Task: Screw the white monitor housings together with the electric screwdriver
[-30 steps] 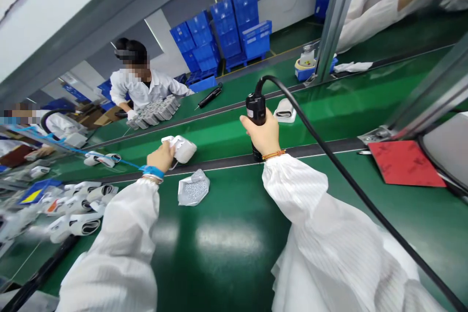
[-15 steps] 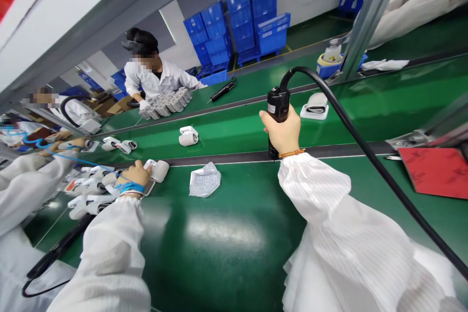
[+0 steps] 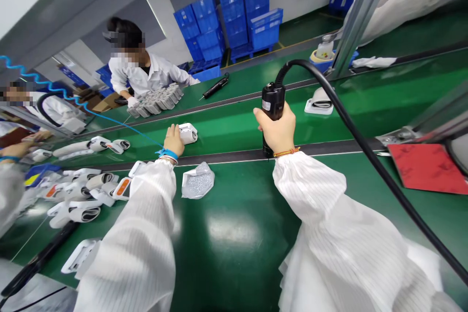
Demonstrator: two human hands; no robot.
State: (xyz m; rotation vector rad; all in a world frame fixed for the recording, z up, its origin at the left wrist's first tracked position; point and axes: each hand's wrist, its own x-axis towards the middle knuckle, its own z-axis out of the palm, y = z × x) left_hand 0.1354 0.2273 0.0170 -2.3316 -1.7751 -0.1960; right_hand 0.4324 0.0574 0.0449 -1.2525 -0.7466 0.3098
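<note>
My right hand (image 3: 277, 130) is closed around a black electric screwdriver (image 3: 271, 103), held upright with its tip on the green bench. Its thick black cable (image 3: 351, 122) arcs up and runs off to the lower right. My left hand (image 3: 174, 140) reaches forward onto the green conveyor belt (image 3: 234, 126), fingers curled on the left end of a white device (image 3: 189, 132) lying there. A small clear bag of screws (image 3: 198, 181) lies on the bench between my arms.
Several white devices (image 3: 82, 192) are piled at the left. Another white device (image 3: 320, 102) lies on the belt, right of the screwdriver. A red pad (image 3: 427, 169) lies at the right. A co-worker (image 3: 137, 75) works across the belt; blue crates (image 3: 237, 19) stand behind.
A second ago my left hand held a white device by the belt. Half a second ago it was at the left pile; it has now moved to the device on the belt. My right hand stayed put.
</note>
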